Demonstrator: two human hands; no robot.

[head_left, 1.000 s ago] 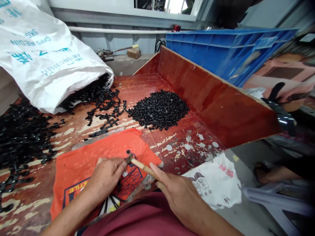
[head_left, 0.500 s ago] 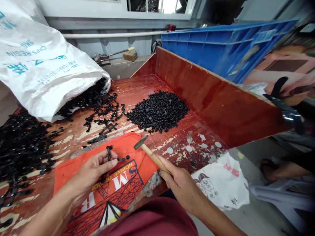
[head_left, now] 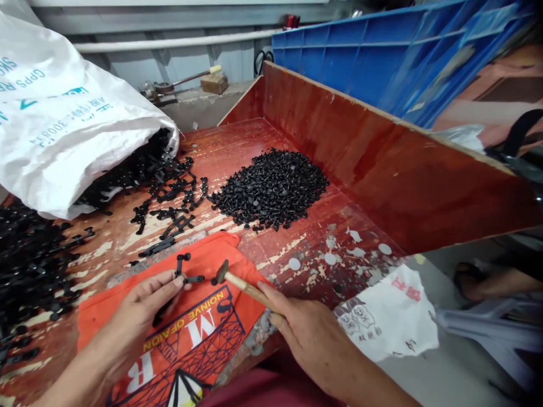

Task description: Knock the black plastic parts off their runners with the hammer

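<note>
Between the thumb and fingers of my left hand (head_left: 155, 297) is a black plastic part (head_left: 180, 264) with round knobs at the ends of its arms. It is held over an orange printed cloth (head_left: 220, 336). My right hand (head_left: 297, 322) is wrapped round the wooden handle of a small hammer (head_left: 250, 290). The hammer's head is down beside a black round knob (head_left: 214, 281) at the part's right end; whether they touch I cannot tell. Further back, small black pieces form a pile (head_left: 271, 189) on the red board. Part of the held piece is hidden by my fingers.
A white sack (head_left: 80, 130) spills black branched parts (head_left: 169, 181) at the left, with a larger heap (head_left: 29, 265) nearer me. A red wooden wall (head_left: 382, 152) bounds the right, a blue crate (head_left: 339, 68) behind it. A white printed bag (head_left: 394, 322) lies at right.
The hammer's head has come down and left, close to the knob of the black part. My left hand still holds the part. The whole view has tilted downward slightly.
</note>
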